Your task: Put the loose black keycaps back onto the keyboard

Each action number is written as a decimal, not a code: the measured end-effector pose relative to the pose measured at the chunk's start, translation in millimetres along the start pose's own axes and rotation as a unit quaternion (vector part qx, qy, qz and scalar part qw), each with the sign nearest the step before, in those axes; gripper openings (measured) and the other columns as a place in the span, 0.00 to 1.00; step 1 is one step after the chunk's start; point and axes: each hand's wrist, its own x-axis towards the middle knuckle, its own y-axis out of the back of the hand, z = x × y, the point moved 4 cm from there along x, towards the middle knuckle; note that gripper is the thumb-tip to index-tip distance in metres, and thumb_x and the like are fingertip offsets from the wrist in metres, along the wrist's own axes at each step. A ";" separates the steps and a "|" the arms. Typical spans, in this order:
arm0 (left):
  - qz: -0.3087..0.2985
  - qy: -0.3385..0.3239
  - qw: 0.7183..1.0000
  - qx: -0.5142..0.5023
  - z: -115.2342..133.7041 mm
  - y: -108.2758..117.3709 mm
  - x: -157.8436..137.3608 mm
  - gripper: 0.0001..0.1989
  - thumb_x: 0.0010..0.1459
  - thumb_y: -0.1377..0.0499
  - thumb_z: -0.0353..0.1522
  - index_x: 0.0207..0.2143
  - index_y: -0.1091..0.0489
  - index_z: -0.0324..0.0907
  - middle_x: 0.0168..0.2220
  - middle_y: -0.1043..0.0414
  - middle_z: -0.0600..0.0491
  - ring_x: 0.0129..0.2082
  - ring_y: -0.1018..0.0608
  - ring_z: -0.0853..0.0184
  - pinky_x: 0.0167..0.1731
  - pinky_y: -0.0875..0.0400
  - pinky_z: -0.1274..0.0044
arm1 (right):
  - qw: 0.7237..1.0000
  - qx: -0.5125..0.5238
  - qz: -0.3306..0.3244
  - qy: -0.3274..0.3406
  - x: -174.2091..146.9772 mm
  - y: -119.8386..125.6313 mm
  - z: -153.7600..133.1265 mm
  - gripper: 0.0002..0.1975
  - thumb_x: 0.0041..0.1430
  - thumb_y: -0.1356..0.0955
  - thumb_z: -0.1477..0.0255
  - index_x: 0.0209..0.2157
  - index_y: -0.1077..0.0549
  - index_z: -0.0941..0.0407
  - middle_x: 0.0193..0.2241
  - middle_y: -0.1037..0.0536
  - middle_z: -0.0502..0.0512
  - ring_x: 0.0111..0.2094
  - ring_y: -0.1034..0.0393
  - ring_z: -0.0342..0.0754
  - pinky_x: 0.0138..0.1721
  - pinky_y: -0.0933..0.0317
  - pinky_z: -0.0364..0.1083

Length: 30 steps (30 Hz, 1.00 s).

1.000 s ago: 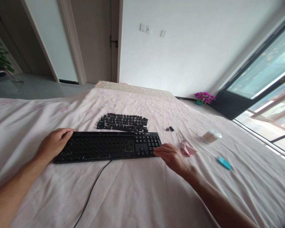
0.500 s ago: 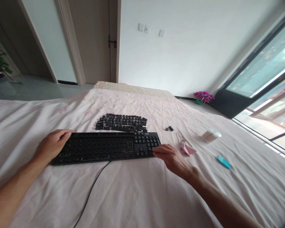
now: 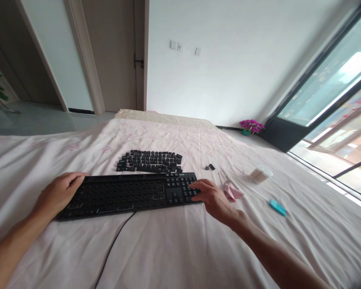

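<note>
Find the keyboard (image 3: 120,194) lying on the pale bed sheet (image 3: 156,249), bare of caps across its main section but with keys on its number pad (image 3: 185,193), and just on the near side of a block of loose keys (image 3: 152,161). See the left hand (image 3: 55,194) clasped about the left end, thumb over the back corner, other fingers partly hidden; cannot tell how firmly. See the right hand (image 3: 212,196) with thumb and fingers parted over the number pad, touching or just above it; cannot tell which, nor make out any key between them. Best to brace with the left hand, pressing lightly down into the soft sheet rather than squeezing, against tilting or sliding. Work one key at a time with the right fingertips, moving straight and without twisting. Avoid nudging the keyboard away from the body, for fear of scattering the neat block close to its back edge. Spare the cable (image 3: 114,245) any tug. Steer the right wrist clear of the pink cloth (image 3: 233,193), near at hand, and mind the two stray keys (image 3: 211,167) beyond the far right corner.
</note>
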 end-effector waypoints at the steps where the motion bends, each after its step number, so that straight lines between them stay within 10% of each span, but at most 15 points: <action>1: 0.002 0.001 1.000 -0.003 -2.7 -1.4 1.4 0.19 0.59 0.54 0.43 0.44 0.29 0.46 0.48 0.26 0.53 0.47 0.26 0.62 0.47 0.36 0.76 | 0.999 0.011 0.028 -0.031 2.0 3.7 11.9 0.21 0.57 0.41 0.85 0.34 0.21 0.50 0.45 0.24 0.51 0.47 0.33 0.48 0.46 0.38 0.50; 5: 0.002 -0.021 1.000 -0.021 -13.1 -9.6 7.9 0.20 0.59 0.54 0.43 0.43 0.29 0.45 0.48 0.26 0.52 0.48 0.26 0.62 0.48 0.35 0.76 | 0.972 -0.003 0.131 -0.195 6.1 19.9 78.6 0.16 0.59 0.39 0.78 0.39 0.22 0.50 0.41 0.22 0.52 0.42 0.29 0.47 0.45 0.37 0.47; 10: 0.007 -0.033 0.999 -0.039 -18.5 -14.2 11.1 0.19 0.58 0.53 0.44 0.42 0.28 0.46 0.47 0.25 0.52 0.48 0.25 0.61 0.51 0.36 0.75 | 0.940 -0.127 0.053 -0.312 10.2 21.3 134.3 0.13 0.61 0.38 0.71 0.40 0.22 0.50 0.40 0.23 0.51 0.39 0.28 0.47 0.39 0.40 0.44; 30: -0.022 0.017 0.999 -0.034 -7.2 -5.6 2.9 0.20 0.60 0.54 0.44 0.45 0.30 0.48 0.50 0.28 0.54 0.49 0.27 0.62 0.50 0.37 0.75 | 0.929 -0.196 -0.131 -0.287 36.8 -8.5 168.4 0.14 0.59 0.38 0.77 0.39 0.23 0.54 0.41 0.24 0.55 0.40 0.31 0.47 0.39 0.44 0.42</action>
